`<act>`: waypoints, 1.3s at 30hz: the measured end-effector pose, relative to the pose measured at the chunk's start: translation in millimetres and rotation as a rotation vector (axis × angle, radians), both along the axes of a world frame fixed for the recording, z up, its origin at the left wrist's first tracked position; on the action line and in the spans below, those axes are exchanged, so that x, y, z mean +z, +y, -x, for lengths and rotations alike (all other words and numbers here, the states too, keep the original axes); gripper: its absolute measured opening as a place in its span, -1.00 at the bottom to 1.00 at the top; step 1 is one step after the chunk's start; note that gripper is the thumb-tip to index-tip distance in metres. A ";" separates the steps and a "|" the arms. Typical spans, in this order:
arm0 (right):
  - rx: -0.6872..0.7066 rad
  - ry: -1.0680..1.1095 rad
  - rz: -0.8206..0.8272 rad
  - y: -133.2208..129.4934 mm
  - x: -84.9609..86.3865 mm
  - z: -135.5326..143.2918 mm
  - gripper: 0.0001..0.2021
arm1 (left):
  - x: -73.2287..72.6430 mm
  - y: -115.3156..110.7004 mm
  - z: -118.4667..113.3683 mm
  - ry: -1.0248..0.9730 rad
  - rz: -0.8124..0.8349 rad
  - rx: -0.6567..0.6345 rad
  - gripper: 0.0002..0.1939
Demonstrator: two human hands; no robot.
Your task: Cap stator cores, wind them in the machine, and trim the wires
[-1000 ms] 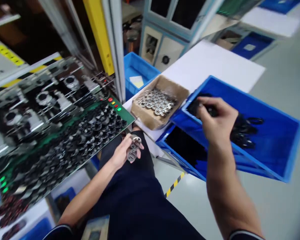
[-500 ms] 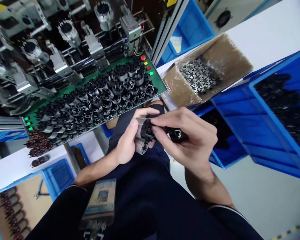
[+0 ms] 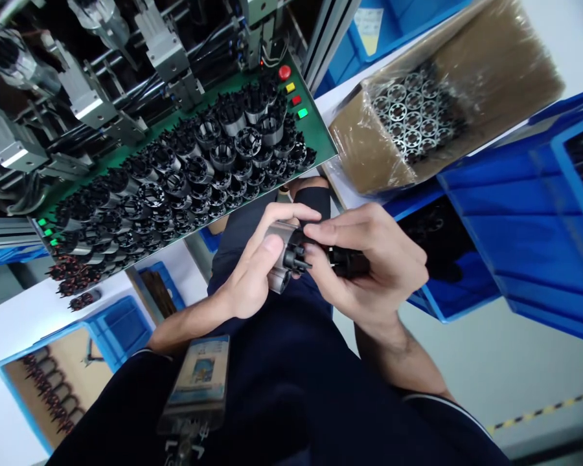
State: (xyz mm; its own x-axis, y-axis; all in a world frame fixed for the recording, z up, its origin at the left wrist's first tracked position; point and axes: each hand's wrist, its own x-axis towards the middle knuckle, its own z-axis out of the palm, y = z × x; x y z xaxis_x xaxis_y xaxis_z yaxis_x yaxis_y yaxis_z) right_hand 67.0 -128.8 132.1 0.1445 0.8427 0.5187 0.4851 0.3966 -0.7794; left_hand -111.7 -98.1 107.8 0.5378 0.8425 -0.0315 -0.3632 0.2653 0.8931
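Note:
My left hand (image 3: 250, 278) is wrapped round grey metal motor stator cores (image 3: 282, 232), at least two side by side, above my lap. A black plastic end piece (image 3: 294, 256) with prongs pointing right sits at the right end of the cores. My right hand (image 3: 376, 259) is closed, its thumb and forefinger pinched at that black end. More black plastic parts (image 3: 342, 260) show beneath its curled fingers; their full shape is hidden. Beyond my hands, rows of similar stator cores with black ends (image 3: 223, 155) stand on the green machine plate (image 3: 315, 133).
A plastic-lined cardboard box (image 3: 490, 84) with stacked metal rings (image 3: 412, 116) stands at the right. Blue crates (image 3: 525, 213) sit beside it. Machine clamps (image 3: 85, 94) rise behind the plate. At lower left is a tray (image 3: 24, 382) of wound parts.
The camera view has shifted, with the machine sitting higher and the box further right. My hands stay together; the cores have turned slightly, so the black prongs show more clearly.

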 end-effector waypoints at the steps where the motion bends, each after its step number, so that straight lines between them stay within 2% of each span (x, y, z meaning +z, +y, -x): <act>1: -0.012 0.017 -0.005 -0.1 -3.2 -0.8 -0.56 | -0.3 0.1 -2.6 0.009 0.002 -0.002 -0.53; 7: -0.067 0.008 -0.042 -4.9 -15.1 -7.7 -0.56 | -2.9 3.1 -14.5 0.022 0.025 -0.046 -0.53; 10: -0.043 0.104 0.104 -6.1 -11.9 -17.5 -0.69 | -6.5 6.0 -18.3 0.053 0.063 -0.145 -0.49; 13: 0.033 0.110 0.237 -7.8 -8.4 -33.4 -0.75 | -13.6 7.8 -23.6 0.064 0.158 -0.170 -0.50; 15: 0.067 0.066 0.240 -10.9 -9.3 -42.9 -0.68 | -18.0 7.3 -28.6 0.030 0.288 -0.140 -0.49; 17: 0.073 0.020 0.200 -15.0 -13.1 -47.3 -0.53 | -19.7 5.5 -34.0 0.019 0.400 -0.095 -0.50; 20: 0.052 -0.046 0.156 -19.2 -21.4 -42.9 -0.43 | -17.2 2.1 -40.4 0.037 0.448 -0.036 -0.53; 24: 0.017 -0.002 0.174 -19.0 -27.5 -35.2 -0.60 | -12.5 1.8 -43.3 0.053 0.475 -0.044 -0.45; 28: 0.003 0.081 0.239 -23.1 -23.8 -44.3 -0.91 | -9.7 9.2 -44.8 0.027 0.415 -0.014 -0.50; 30: 0.013 0.233 0.265 -29.2 -20.5 -50.9 -0.84 | -7.8 13.9 -46.3 -0.012 0.398 -0.018 -0.50; 33: 0.151 0.440 0.385 -40.3 -14.8 -54.9 -0.91 | -3.8 18.7 -48.4 -0.051 0.410 -0.004 -0.43; 36: 0.250 0.428 0.513 -47.8 -8.4 -50.7 -0.62 | -1.0 20.1 -50.0 -0.071 0.425 0.017 -0.44; 39: 0.228 0.334 0.516 -49.1 -3.3 -44.2 -0.49 | -1.9 20.2 -52.0 -0.067 0.335 0.063 -0.48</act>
